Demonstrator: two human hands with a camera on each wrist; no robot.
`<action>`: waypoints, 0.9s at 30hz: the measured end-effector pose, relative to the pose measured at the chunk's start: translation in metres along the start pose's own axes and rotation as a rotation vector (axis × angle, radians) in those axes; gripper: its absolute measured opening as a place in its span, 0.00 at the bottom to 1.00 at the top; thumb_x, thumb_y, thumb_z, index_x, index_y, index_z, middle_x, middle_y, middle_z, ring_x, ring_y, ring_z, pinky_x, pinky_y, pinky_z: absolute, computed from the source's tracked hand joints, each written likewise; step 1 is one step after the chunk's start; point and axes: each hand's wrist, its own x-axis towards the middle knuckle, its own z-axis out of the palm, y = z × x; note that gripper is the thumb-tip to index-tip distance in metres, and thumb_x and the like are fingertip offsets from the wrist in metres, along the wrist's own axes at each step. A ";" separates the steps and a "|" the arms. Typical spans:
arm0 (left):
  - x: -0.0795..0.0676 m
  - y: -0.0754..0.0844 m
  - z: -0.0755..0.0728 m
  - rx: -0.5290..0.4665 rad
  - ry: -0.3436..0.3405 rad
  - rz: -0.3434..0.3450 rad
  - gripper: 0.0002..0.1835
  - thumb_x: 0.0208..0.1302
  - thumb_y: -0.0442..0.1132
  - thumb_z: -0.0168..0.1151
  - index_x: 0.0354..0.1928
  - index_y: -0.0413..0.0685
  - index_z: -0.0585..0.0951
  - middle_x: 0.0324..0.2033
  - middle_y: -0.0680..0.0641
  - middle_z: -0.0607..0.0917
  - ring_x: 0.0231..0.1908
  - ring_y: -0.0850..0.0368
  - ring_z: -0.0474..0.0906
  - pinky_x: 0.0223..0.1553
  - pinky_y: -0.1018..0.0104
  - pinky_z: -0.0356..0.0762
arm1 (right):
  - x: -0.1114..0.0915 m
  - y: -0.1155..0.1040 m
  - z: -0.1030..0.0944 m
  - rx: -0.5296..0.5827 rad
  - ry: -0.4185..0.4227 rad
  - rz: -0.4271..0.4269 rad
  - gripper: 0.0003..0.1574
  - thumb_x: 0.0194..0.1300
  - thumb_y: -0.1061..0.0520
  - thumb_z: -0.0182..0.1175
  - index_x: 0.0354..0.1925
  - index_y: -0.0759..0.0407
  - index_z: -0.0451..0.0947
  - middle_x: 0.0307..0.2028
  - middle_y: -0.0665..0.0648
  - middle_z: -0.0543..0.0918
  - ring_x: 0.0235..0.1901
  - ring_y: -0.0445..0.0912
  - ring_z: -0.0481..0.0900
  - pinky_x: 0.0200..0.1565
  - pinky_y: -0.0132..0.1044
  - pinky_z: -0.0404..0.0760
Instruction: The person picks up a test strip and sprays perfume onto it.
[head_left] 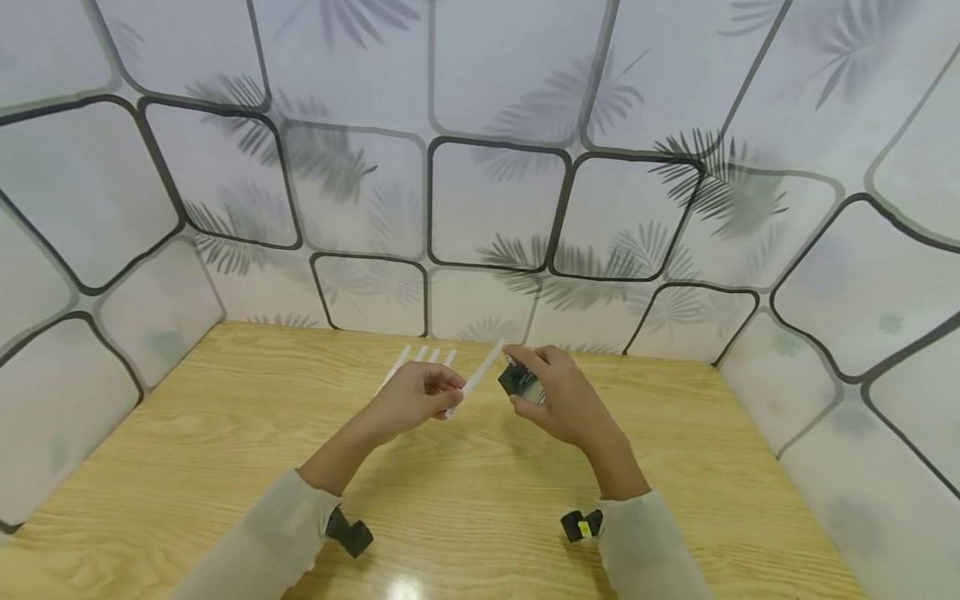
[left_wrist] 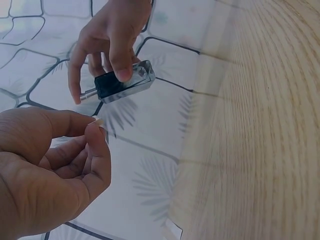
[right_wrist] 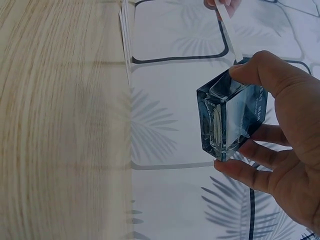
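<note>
In the head view my left hand (head_left: 416,398) pinches one end of a white paper strip (head_left: 483,368) between thumb and fingertips, its other end slanting up to the right. My right hand (head_left: 567,396) grips a perfume bottle (head_left: 516,380) of dark blue-green glass, raised off the table and tilted. The left wrist view shows the bottle (left_wrist: 125,84) lying sideways in the grasp, with a fingertip on its metal spray nozzle (left_wrist: 88,94). Seen from the right wrist, the strip (right_wrist: 229,32) runs close behind the bottle (right_wrist: 232,115), its far end overlapped by the thumb.
Several more white strips (head_left: 399,364) lie side by side on the wooden table (head_left: 465,500), just beyond my left hand. Patterned wall covering (head_left: 495,204) rises behind the table's back edge and along both sides. A small black device (head_left: 348,532) sits at each wrist.
</note>
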 end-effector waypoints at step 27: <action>0.000 0.000 0.000 -0.013 -0.019 -0.002 0.10 0.73 0.35 0.63 0.52 0.38 0.83 0.38 0.43 0.84 0.36 0.53 0.83 0.47 0.45 0.85 | -0.001 -0.001 0.001 -0.003 -0.018 0.022 0.46 0.60 0.56 0.75 0.73 0.49 0.68 0.52 0.63 0.78 0.47 0.55 0.78 0.44 0.52 0.82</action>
